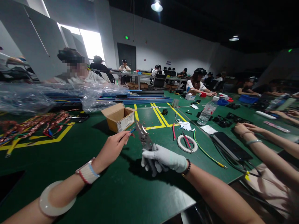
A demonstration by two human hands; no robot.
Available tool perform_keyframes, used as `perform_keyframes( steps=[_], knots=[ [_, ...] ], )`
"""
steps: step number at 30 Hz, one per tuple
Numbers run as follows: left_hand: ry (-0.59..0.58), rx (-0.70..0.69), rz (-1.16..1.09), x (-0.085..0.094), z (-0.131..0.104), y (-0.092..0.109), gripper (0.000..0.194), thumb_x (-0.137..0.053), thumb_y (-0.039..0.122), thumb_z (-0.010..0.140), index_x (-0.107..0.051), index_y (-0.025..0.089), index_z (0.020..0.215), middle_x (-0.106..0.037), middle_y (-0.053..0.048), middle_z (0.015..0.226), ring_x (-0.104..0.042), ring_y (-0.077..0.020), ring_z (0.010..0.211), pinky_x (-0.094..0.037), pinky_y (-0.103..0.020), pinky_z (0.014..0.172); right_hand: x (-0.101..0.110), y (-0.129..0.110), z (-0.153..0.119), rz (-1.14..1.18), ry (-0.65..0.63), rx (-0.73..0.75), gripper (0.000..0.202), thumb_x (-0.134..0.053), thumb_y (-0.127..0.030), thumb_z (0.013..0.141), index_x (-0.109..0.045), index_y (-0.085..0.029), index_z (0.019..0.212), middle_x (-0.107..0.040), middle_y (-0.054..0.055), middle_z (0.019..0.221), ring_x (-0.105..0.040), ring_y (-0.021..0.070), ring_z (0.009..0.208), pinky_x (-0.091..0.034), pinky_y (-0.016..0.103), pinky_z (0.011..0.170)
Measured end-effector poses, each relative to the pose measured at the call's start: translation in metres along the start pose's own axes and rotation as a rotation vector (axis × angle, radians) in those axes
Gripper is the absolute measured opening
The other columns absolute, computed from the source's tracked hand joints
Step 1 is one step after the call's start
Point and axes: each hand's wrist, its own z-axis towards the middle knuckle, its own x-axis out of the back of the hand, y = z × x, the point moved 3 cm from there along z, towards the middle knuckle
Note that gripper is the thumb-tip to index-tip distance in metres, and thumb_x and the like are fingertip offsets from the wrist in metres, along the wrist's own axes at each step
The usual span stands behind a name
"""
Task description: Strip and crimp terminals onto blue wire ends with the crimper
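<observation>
My left hand [114,147], bare, is closed in a pinch on a short blue wire [133,130] whose end sticks out past the fingertips. In a grey-white glove, my right hand [163,158] grips a pair of wire strippers [144,138] with the jaws pointing up and away from me. The wire end lies just left of the tool's head; whether they touch I cannot tell. Behind my left hand stands an opened cardboard box [119,119]. Small wire scraps are scattered on the green table [105,193] beyond the strippers.
Bare copper wires [35,124] pile up at left. A roll of white tape [178,143], red wire pieces, a green-yellow wire [205,151], a water bottle [207,112] and a black power bank [232,146] lie right. A co-worker's hands [245,129] rest at the right edge.
</observation>
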Motion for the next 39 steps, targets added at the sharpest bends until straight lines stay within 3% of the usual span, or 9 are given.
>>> perform_keyframes(
  steps=[4,9,15,25,32,39],
  knots=[
    [-0.042,-0.010,-0.020,-0.002,-0.002,-0.002,0.037,-0.039,0.042,0.093,-0.067,0.016,0.093,-0.062,-0.001,0.068,-0.059,-0.0157,0.063,-0.045,-0.024,0.062,0.007,0.001,-0.003,0.231,-0.105,-0.020,0.046,-0.052,-0.052,0.087,-0.064,-0.009,0.097,-0.067,0.004,0.073,-0.060,0.0087,0.043,-0.031,0.013,0.029],
    [-0.017,-0.018,-0.031,-0.004,-0.003,-0.002,0.035,-0.040,0.040,0.093,-0.065,0.016,0.092,-0.061,-0.001,0.069,-0.059,-0.0161,0.064,-0.045,-0.025,0.064,0.002,0.004,-0.004,0.473,-0.350,-0.012,0.053,-0.056,-0.050,0.083,-0.060,-0.006,0.113,-0.070,0.013,0.091,-0.068,0.0170,0.057,-0.050,0.021,0.041],
    [-0.011,-0.064,-0.045,-0.006,-0.005,-0.002,0.031,-0.040,0.036,0.094,-0.064,0.015,0.096,-0.060,0.001,0.067,-0.058,-0.0148,0.062,-0.045,-0.024,0.064,-0.004,0.008,-0.005,0.563,-0.485,-0.073,0.055,-0.056,-0.043,0.083,-0.056,-0.001,0.119,-0.070,0.017,0.094,-0.068,0.0191,0.054,-0.050,0.023,0.040],
    [0.019,-0.091,-0.051,-0.007,-0.009,-0.001,0.029,-0.041,0.035,0.096,-0.064,0.016,0.095,-0.059,0.001,0.066,-0.057,-0.0136,0.062,-0.045,-0.023,0.063,-0.004,0.015,-0.001,0.568,-0.466,-0.110,0.049,-0.055,-0.044,0.084,-0.059,-0.005,0.115,-0.071,0.013,0.090,-0.066,0.0164,0.050,-0.049,0.021,0.039],
    [0.028,-0.089,-0.075,-0.007,-0.009,-0.002,0.029,-0.041,0.034,0.096,-0.063,0.015,0.093,-0.057,0.001,0.066,-0.057,-0.0134,0.062,-0.044,-0.023,0.063,-0.005,0.018,0.001,0.533,-0.415,-0.093,0.045,-0.054,-0.046,0.086,-0.063,-0.005,0.103,-0.071,0.011,0.085,-0.065,0.0158,0.047,-0.054,0.027,0.044],
    [0.019,-0.079,-0.077,-0.006,-0.009,-0.003,0.031,-0.041,0.035,0.095,-0.064,0.014,0.095,-0.057,0.001,0.066,-0.056,-0.0135,0.061,-0.043,-0.023,0.063,-0.002,0.020,0.002,0.481,-0.357,-0.005,0.041,-0.048,-0.045,0.091,-0.062,-0.006,0.093,-0.069,0.007,0.073,-0.048,0.0068,0.031,-0.039,0.018,0.028]
  ],
)
